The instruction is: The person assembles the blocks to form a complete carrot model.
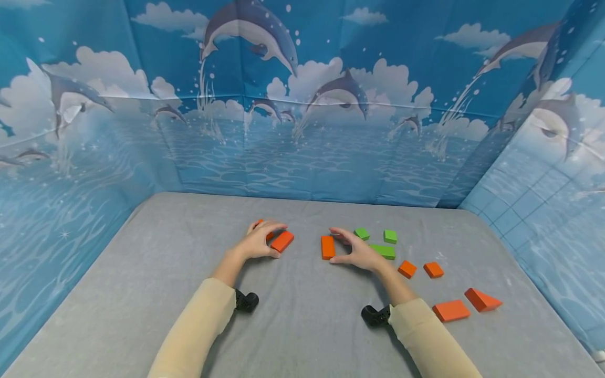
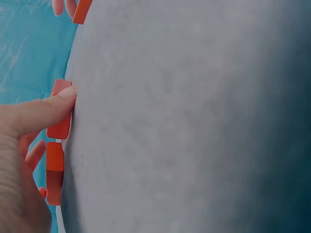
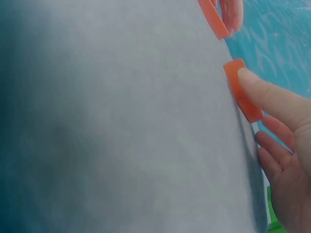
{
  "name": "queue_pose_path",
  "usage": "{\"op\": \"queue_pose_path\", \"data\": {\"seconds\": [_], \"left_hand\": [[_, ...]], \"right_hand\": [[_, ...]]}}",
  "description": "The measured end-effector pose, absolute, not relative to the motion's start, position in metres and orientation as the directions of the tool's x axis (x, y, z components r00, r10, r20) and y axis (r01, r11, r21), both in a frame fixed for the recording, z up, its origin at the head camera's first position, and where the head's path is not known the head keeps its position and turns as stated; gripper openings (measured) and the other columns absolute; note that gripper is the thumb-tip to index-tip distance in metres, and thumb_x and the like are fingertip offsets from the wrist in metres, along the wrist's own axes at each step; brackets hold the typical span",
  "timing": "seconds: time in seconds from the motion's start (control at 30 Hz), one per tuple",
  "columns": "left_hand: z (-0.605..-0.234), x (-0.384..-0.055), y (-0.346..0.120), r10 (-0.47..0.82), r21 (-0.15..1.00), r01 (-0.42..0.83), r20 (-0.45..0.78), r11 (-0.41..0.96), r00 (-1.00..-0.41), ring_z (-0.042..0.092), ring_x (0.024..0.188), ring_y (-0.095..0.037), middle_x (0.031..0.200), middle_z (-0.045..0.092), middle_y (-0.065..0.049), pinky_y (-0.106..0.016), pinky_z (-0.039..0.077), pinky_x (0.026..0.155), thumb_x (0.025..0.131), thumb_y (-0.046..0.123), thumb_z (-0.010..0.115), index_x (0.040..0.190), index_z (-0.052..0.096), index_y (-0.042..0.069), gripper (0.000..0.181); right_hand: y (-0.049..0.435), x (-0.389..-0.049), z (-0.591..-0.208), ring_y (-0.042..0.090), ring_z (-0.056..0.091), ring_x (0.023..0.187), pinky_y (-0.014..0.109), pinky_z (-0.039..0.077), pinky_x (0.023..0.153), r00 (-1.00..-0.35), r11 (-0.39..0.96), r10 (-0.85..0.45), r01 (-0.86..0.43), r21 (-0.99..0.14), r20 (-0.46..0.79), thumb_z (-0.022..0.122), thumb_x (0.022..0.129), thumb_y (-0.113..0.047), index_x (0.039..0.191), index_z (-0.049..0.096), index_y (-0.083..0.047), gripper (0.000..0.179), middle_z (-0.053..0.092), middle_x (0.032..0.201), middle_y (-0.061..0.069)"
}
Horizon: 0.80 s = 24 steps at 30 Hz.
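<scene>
My left hand (image 1: pixel 257 241) pinches an orange rectangular block (image 1: pixel 282 241) by its ends, thumb at the near end and fingers at the far end. Behind those fingers a second orange block (image 2: pixel 54 174) stands close to the held one; the head view mostly hides it. Across a gap to the right, my right hand (image 1: pixel 361 254) holds another orange rectangular block (image 1: pixel 327 248) between thumb and fingers. Its thumb lies against this block (image 3: pixel 245 99) in the right wrist view. Both held blocks are at the grey tabletop.
Beyond the right hand lie a green block (image 1: pixel 383 251) and two small green blocks, one a cube (image 1: pixel 390 236). Farther right are small orange blocks (image 1: pixel 433 270), an orange rectangular block (image 1: pixel 451 311) and an orange wedge (image 1: pixel 482 300). A dolphin-print curtain (image 1: pixel 307 157) borders the grey table (image 1: pixel 293 325).
</scene>
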<state>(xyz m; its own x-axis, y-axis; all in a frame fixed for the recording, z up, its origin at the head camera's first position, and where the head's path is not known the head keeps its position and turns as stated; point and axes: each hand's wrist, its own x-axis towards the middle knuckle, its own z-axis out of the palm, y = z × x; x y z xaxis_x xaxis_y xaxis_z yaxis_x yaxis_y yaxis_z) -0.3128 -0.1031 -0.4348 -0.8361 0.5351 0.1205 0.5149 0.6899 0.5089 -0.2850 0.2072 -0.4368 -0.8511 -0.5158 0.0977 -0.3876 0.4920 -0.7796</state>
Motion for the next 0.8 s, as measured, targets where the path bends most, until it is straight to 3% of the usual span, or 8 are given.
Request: {"op": "queue_pose_path", "data": {"seconds": [0.8], "left_hand": [[-0.4357, -0.3114, -0.1039, 0.540, 0.594, 0.460, 0.052, 0.660, -0.840, 0.033, 0.129, -0.029, 0.137, 0.045, -0.009, -0.054, 0.002, 0.105, 0.070, 0.032, 0.079, 0.134, 0.049, 0.019, 0.072]], "right_hand": [[0.2066, -0.2822, -0.4409, 0.030, 0.043, 0.121, 0.047, 0.030, 0.101, -0.870, 0.498, -0.484, -0.362, -0.788, 0.094, 0.073, 0.078, -0.022, 0.131, 0.046, -0.003, 0.062, 0.047, 0.132, 0.014]]}}
